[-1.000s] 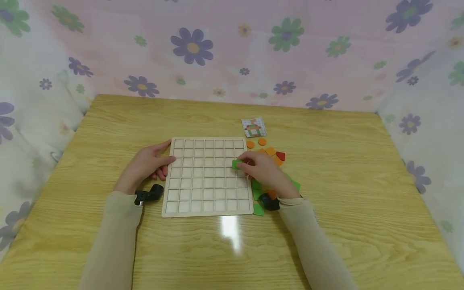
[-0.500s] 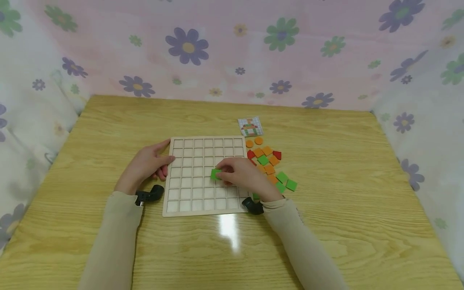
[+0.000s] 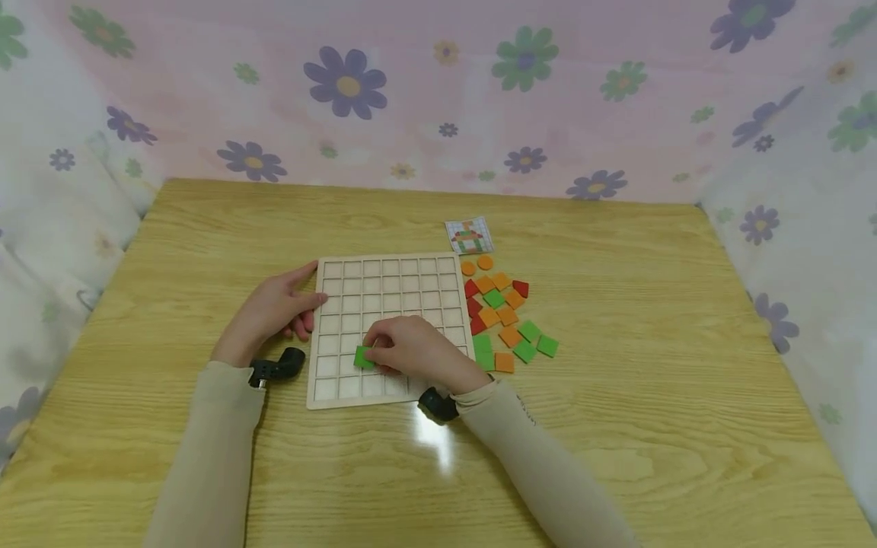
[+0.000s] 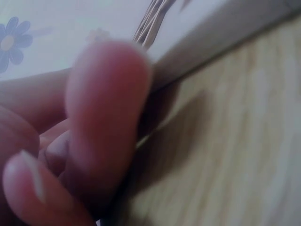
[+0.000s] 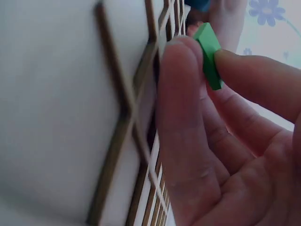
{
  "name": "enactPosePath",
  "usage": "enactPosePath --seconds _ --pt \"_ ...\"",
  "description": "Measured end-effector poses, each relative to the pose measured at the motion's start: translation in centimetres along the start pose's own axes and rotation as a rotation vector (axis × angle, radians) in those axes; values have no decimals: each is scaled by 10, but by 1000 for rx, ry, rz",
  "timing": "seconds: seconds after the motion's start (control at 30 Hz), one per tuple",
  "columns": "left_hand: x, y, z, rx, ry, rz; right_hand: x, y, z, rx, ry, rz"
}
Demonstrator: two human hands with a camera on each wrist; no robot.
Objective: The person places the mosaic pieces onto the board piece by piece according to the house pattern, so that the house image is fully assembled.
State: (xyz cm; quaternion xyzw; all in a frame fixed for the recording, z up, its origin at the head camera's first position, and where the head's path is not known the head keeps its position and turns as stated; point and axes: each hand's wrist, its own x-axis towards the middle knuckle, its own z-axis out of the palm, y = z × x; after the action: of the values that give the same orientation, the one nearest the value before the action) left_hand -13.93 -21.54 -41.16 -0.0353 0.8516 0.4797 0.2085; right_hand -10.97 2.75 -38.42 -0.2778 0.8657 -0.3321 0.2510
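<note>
A wooden grid board (image 3: 340,323) with square cells lies on the table. At its left edge, my left hand (image 3: 270,308) holds the board, thumb over the rim and index finger stretched to the far left corner. In the left wrist view, blurred fingers (image 4: 106,108) stand close by the board's side (image 4: 225,40). My right hand (image 3: 414,350) pinches a green square tile (image 3: 363,357) between thumb and fingers, above cells in the lower left part of the board. Seen from the right wrist, the green tile (image 5: 209,56) is tilted on edge, close over the grid.
Right of the board lie loose green tiles (image 3: 529,330), orange tiles (image 3: 507,315) and red pieces (image 3: 521,288). Orange round pieces (image 3: 485,262) sit near the far right corner. Behind them is a printed pattern card (image 3: 469,236). A flowered cloth (image 3: 425,99) hangs behind the wooden table (image 3: 637,342).
My right hand has carried the green tile leftward and nearer to me across the board, from its right side to its lower left. The left hand keeps its place at the edge.
</note>
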Motion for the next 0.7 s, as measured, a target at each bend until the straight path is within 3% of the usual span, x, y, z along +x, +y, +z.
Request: enactPosePath --seconds 0.37,0.7 --pt "-1 0 -3 15 -6 21 0 -15 13 -155 -8 -47" --pt "-1 -2 -3 3 0 22 2 -21 23 -225 18 -81"
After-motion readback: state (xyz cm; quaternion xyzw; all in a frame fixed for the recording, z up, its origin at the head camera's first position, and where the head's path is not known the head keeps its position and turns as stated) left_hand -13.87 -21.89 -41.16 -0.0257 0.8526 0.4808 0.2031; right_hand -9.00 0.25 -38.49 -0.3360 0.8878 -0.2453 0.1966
